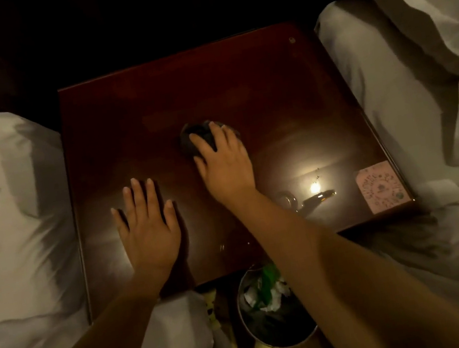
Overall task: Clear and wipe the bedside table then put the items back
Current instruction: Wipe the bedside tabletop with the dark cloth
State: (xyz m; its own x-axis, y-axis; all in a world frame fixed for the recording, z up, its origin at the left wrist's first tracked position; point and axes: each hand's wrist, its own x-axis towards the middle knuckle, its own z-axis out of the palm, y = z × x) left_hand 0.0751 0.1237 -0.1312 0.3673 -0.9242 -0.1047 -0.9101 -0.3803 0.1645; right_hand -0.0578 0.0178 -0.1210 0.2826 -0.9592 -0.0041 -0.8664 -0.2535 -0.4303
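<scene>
While the bedside table (253, 84) is largely cleared, wiping is judged under way: a dark cloth (196, 139) is pressed mid-top under the right hand (225, 168). The left hand (147, 227) is laid flat, released. A pink card (382, 186) remains; items await return.

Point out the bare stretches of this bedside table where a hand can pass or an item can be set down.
The bedside table is bare across its far half, beyond the right hand pressing the dark cloth, and along its far left side above the flat left hand. The near right corner is taken by a pink card, with lamp glare beside it.
</scene>
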